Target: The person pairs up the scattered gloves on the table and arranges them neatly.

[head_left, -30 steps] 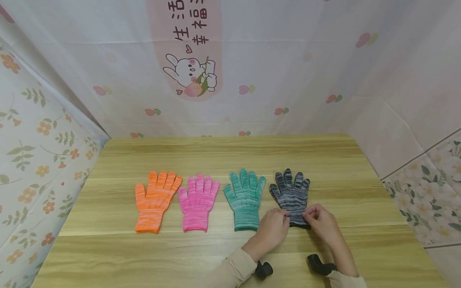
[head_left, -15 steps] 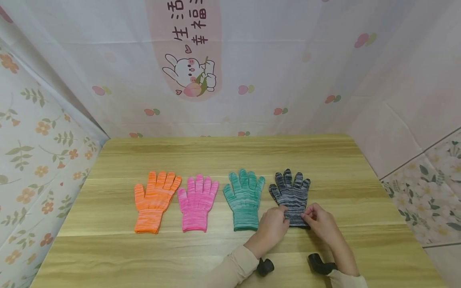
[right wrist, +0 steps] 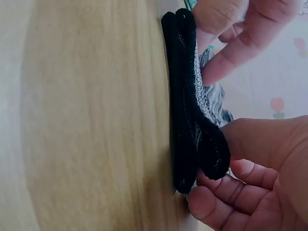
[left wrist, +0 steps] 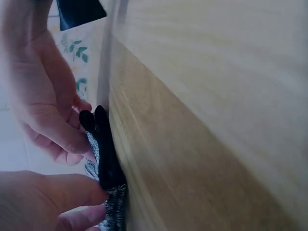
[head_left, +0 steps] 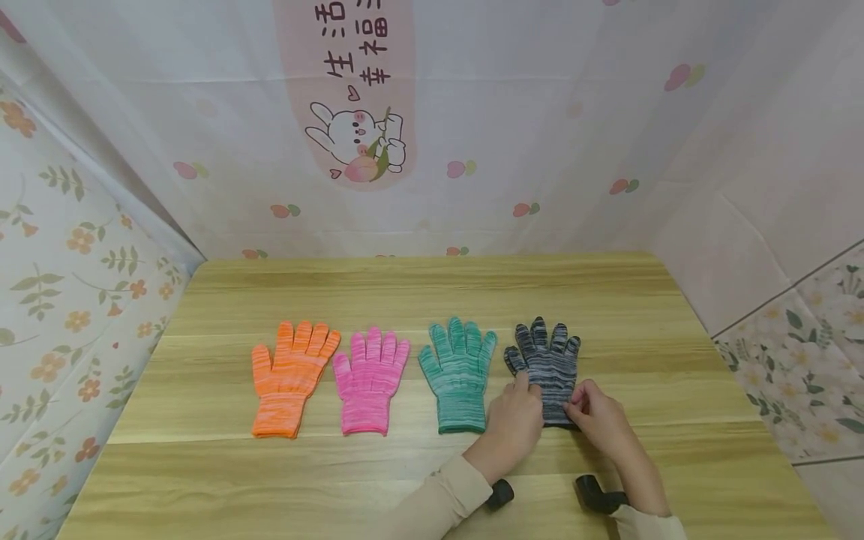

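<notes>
A black-and-grey knitted glove [head_left: 553, 375] lies flat at the right end of a row of gloves, its fingers pointing away from me. My left hand [head_left: 514, 420] holds its left side, just below the glove's thumb. At the lower right, my right hand [head_left: 599, 411] pinches the cuff edge. The right wrist view shows the black cuff rim [right wrist: 211, 149] slightly raised between that thumb and fingers, with layered edges below it. In the left wrist view, my left thumb [left wrist: 72, 190] touches the glove's edge; its fingertips are partly hidden.
Left of the hands lie a green glove [head_left: 459, 375], a pink glove [head_left: 370, 382] and an orange glove [head_left: 290, 379], all on the wooden table [head_left: 270, 487]. Patterned cloths hang behind and beside the table. Black devices [head_left: 597, 495] sit at the wrists.
My left hand has slid up along the glove's left side, from the cuff toward the glove's thumb. My right hand stays at the cuff's right edge. The other gloves have not moved.
</notes>
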Available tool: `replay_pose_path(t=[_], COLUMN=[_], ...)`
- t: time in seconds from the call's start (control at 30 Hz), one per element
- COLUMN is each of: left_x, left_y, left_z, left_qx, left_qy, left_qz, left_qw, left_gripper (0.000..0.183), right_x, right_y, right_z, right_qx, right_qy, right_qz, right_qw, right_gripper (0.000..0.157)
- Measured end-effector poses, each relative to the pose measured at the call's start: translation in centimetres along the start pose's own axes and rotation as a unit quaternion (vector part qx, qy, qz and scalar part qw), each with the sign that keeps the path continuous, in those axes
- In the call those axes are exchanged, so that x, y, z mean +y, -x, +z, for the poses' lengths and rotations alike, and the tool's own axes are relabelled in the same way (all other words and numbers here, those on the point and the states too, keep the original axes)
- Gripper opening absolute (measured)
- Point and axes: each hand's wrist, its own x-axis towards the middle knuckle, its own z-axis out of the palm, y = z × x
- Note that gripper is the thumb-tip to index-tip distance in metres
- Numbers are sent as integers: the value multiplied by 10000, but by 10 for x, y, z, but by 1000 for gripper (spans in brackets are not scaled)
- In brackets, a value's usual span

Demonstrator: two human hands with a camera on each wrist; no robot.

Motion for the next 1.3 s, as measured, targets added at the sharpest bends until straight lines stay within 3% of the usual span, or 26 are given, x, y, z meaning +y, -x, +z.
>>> replay_pose_path(t=[0.17, 0.33, 0.53, 0.77, 1.1, 1.3], left_x=[3, 4, 6, 2, -3, -4], left_y=[0, -1, -3, -6, -17, -20], left_z=[-3, -5, -6, -4, 1, -3], left_qx=[-215, -790, -1327, -1452, -1571, -1663], left_qy=[-1237, -1547, -1364, -1038, -897, -697], left_qz=[674, 960, 933, 584, 400, 407], left_qw=[9898, 9801, 9773, 9822, 9827, 9828], left_gripper=[34, 46, 49, 53, 67, 66], right_x=[0, -2, -2, -5, -25, -32], right_y=[0, 0, -3, -7, -23, -31], right_z=[0, -2, -3, -7, -2, 1], right_qx=[-31, -104, -244, -528, 272, -114], right_qy=[71, 168, 218, 308, 750, 1199], right_qz=[-17, -154, -193, -120, -1195, -1318], right_qw=[10000, 9997, 9993, 9981, 9896, 9839], right_gripper=[14, 11, 7, 6, 25, 30])
